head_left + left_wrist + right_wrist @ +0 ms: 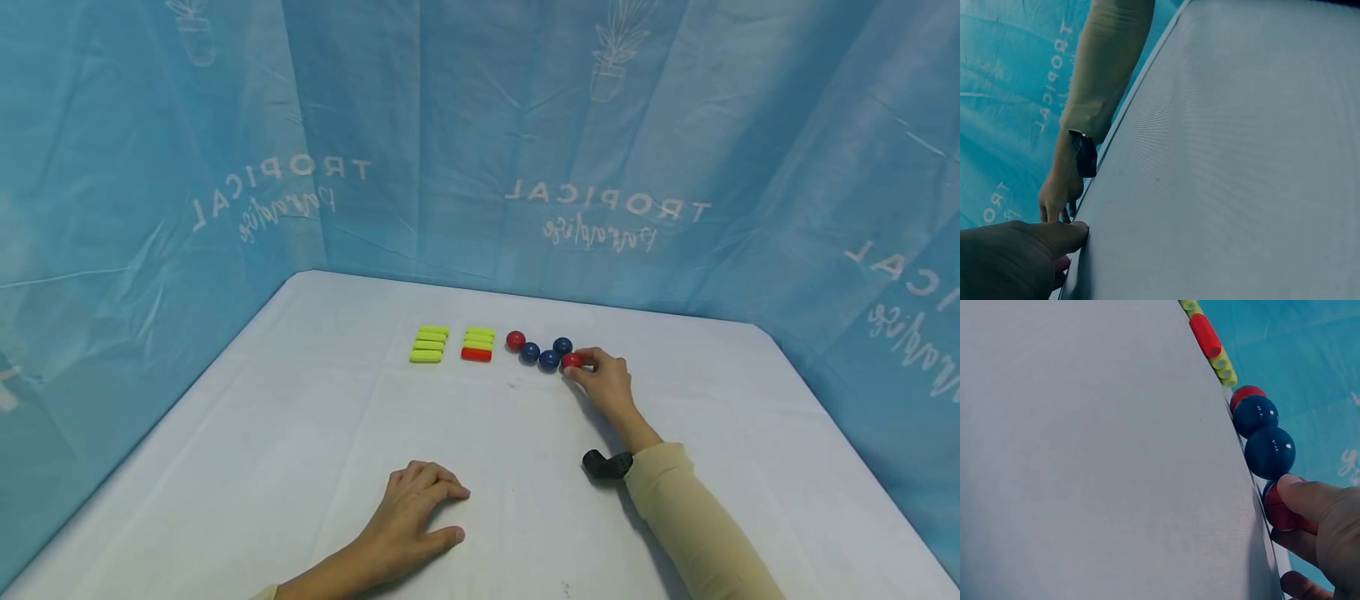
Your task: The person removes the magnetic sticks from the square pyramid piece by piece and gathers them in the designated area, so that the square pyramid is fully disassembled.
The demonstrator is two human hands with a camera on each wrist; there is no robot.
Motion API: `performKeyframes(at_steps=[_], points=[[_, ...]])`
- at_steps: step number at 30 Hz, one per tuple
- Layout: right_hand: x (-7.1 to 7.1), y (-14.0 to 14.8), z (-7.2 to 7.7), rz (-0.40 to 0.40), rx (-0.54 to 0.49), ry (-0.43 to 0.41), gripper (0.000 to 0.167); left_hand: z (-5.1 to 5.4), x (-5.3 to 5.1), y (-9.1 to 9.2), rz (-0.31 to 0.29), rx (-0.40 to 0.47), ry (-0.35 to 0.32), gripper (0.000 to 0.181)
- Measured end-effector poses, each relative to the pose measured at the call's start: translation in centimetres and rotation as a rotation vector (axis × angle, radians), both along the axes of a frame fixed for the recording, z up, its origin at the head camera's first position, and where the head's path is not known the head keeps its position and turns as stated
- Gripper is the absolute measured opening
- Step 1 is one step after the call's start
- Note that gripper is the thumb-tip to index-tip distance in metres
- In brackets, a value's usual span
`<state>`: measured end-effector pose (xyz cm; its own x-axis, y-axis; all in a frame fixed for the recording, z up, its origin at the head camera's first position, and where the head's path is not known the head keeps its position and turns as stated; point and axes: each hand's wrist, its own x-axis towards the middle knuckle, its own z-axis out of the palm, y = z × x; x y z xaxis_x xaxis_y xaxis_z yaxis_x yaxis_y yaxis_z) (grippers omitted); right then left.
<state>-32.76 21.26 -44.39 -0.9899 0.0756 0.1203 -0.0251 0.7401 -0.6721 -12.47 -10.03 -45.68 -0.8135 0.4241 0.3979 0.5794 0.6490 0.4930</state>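
Between thumb and fingers, my right hand [606,383] pinches a red ball [572,361] on the white table. That ball sits at the right end of a cluster with several dark blue balls [549,360] and another red ball [515,340] at its left end. In the right wrist view the thumb lies over the held red ball [1282,512], right by a blue ball [1270,453]. My left hand [412,517] rests on the table near the front, fingers relaxed and holding nothing. In the left wrist view, part of the left hand [1029,250] shows at the lower left.
Left of the balls lie two columns of short cylinders: yellow-green ones [429,344] in one, yellow-green ones plus a red cylinder [476,355] in the other. A black wrist device [606,465] is on the right wrist. Blue printed curtains [465,125] stand behind the white table [337,400].
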Motion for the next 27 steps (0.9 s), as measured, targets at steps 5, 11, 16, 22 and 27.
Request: performKeyframes(at_steps=[5,11,16,22,27], points=[[-0.1,0.0,-0.3,0.006,0.025,0.007,0.047,0.1,-0.1,-0.1,0.005,-0.011,-0.040,0.034],[-0.1,0.0,-0.3,0.004,0.035,0.005,0.050,0.0,-0.1,-0.1,0.001,-0.009,-0.042,0.033],[0.5,0.2,0.1,0.022,0.000,-0.025,0.057,0.0,0.0,-0.1,0.001,-0.015,-0.033,0.034],[2.9,0.2,1.4,0.045,-0.051,-0.033,0.058,0.5,-0.1,-0.3,-0.017,0.007,-0.093,0.037],[6.1,0.4,1.9,0.074,0.058,0.015,0.053,1.4,-1.7,-0.6,0.034,0.049,-0.143,0.043]])
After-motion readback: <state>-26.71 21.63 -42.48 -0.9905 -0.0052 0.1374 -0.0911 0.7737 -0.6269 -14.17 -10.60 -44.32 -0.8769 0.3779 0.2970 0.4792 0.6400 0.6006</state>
